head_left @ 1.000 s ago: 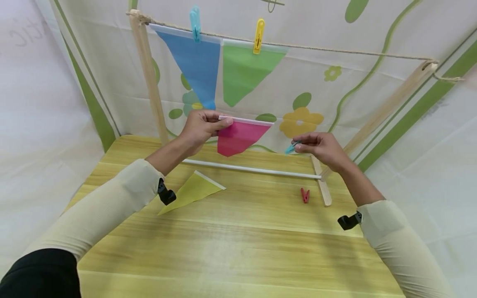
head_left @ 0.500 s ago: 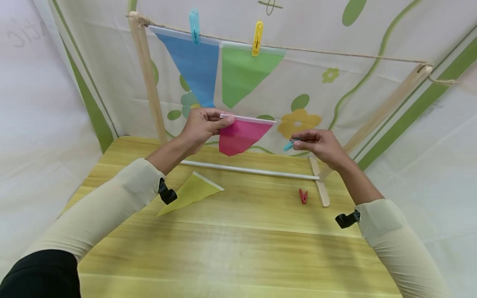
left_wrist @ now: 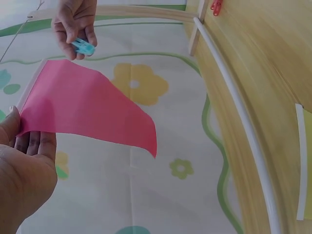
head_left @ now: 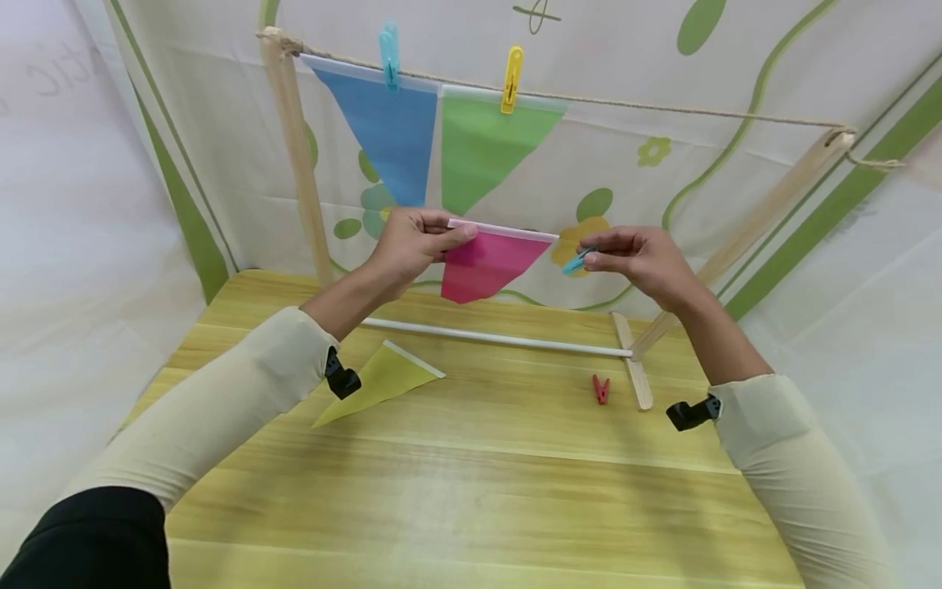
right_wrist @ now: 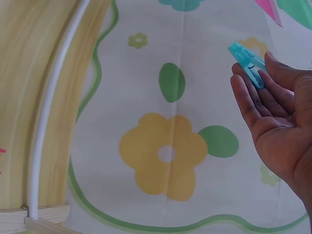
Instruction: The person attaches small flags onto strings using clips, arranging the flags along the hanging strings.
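My left hand (head_left: 415, 249) pinches the white-edged top corner of a pink pennant (head_left: 489, 262), which hangs from it below the rope. In the left wrist view the whole pink pennant (left_wrist: 90, 105) shows, its tip curling a little. To its right, my right hand (head_left: 643, 262) holds a light-blue clothespin (right_wrist: 247, 63) between thumb and fingers, the clip end pointing toward the pennant. On the rope (head_left: 662, 108) above, a blue pennant (head_left: 393, 131) hangs under a light-blue clothespin (head_left: 389, 57), and a green pennant (head_left: 493, 143) under a yellow clothespin (head_left: 511, 80).
Two wooden posts (head_left: 298, 155) carry the rope, with a white rod (head_left: 500, 336) joining them low down. On the wooden table (head_left: 471, 491) lie a yellow pennant (head_left: 383, 380) and a red clothespin (head_left: 601, 389). A flower-print cloth (head_left: 611, 172) hangs behind.
Both hands have risen slightly, the left one also shifting right with the pink pennant. The light-blue clothespin has gone up with the right hand.
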A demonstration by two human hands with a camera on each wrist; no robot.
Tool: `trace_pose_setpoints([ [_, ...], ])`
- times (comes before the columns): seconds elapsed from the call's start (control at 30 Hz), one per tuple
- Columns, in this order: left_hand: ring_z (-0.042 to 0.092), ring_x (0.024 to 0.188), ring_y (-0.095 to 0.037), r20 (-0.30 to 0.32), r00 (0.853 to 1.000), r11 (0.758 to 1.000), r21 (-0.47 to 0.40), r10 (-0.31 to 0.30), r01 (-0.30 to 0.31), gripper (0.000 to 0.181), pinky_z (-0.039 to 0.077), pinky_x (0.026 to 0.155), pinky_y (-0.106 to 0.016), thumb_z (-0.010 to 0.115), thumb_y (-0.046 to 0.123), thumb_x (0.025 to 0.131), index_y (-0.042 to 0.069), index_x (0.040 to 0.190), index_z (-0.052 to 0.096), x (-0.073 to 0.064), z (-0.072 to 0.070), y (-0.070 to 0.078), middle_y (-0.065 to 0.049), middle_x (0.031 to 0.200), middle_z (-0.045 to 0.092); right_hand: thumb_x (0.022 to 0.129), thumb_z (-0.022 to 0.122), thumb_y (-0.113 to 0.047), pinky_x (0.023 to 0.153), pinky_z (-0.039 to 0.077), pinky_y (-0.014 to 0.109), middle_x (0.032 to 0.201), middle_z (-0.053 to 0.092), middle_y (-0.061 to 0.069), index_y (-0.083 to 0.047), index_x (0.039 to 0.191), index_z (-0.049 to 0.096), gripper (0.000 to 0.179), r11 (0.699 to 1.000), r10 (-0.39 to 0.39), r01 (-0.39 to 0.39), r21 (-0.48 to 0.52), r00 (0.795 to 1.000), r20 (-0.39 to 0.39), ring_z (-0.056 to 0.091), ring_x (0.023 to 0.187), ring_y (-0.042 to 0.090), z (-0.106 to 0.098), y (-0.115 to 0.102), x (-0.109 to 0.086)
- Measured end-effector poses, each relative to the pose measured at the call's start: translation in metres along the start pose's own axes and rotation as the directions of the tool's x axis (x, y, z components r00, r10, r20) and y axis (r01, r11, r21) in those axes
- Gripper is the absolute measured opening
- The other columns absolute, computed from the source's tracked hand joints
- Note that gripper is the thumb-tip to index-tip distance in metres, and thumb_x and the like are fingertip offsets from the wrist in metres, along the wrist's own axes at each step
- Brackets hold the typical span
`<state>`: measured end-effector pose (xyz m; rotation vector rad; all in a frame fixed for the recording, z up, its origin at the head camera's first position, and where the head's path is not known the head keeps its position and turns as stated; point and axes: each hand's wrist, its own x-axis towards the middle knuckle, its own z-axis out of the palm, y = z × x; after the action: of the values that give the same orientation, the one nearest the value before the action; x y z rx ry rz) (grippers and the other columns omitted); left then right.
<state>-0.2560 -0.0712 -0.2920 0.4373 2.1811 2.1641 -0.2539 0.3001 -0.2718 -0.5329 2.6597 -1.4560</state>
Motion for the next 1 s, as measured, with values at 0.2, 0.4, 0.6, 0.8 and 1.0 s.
trace_pose_setpoints([
  [0.2,0.082,0.09,-0.011,-0.014,1.0,1.0,-0.026,0.014,-0.014,0.026,0.069,0.092,-0.028,0.082,0.015,0.107,-0.002,0.125,0.083,0.004,0.003,0.001,0.001,0.1,0.086,0.108,0.08,-0.013,0.095,0.064,0.017,0.108,0.086,-0.015,0.002,0.134,0.079,0.03,1.0,-0.026,0.026,0.008,0.999,-0.032,0.082,0.099,0.005,-0.008,-0.015,0.002],
  [0.4,0.081,0.089,-0.011,-0.015,0.999,0.997,-0.064,0.035,-0.036,0.024,0.07,0.091,-0.028,0.081,0.012,0.106,-0.004,0.125,0.082,0.007,0.007,0.003,0.002,0.098,0.084,0.107,0.079,-0.008,0.09,0.065,0.017,0.108,0.088,-0.011,0.002,0.13,0.081,0.025,0.996,-0.075,0.077,0.052,0.996,-0.045,0.082,0.095,0.006,-0.019,-0.027,0.002],
  [0.6,0.081,0.095,-0.015,-0.004,1.0,0.999,-0.046,-0.003,0.003,0.024,0.068,0.092,-0.027,0.078,0.012,0.108,-0.003,0.127,0.081,0.007,0.014,0.001,-0.006,0.107,0.085,0.105,0.079,-0.001,0.088,0.067,0.019,0.11,0.089,-0.003,0.006,0.127,0.081,0.024,0.98,-0.1,0.104,0.168,0.994,-0.031,0.084,0.094,0.009,-0.023,-0.035,0.002],
  [0.8,0.081,0.103,-0.019,-0.015,0.999,0.999,0.005,-0.044,0.044,0.027,0.067,0.101,-0.031,0.077,0.016,0.109,0.0,0.131,0.08,0.007,0.022,0.002,-0.016,0.12,0.084,0.104,0.08,-0.001,0.088,0.067,0.019,0.108,0.089,-0.004,0.004,0.127,0.082,0.023,0.986,-0.105,0.111,0.124,0.993,-0.051,0.084,0.092,0.008,-0.026,-0.041,0.0],
  [1.0,0.082,0.099,-0.02,-0.024,0.997,0.994,-0.078,-0.078,0.076,0.026,0.07,0.1,-0.038,0.076,0.015,0.109,-0.001,0.129,0.079,0.01,0.027,0.008,-0.015,0.116,0.083,0.104,0.081,-0.001,0.088,0.066,0.018,0.109,0.088,-0.005,0.003,0.127,0.082,0.023,0.987,-0.113,0.119,0.111,0.992,-0.058,0.084,0.092,0.008,-0.028,-0.046,0.003],
])
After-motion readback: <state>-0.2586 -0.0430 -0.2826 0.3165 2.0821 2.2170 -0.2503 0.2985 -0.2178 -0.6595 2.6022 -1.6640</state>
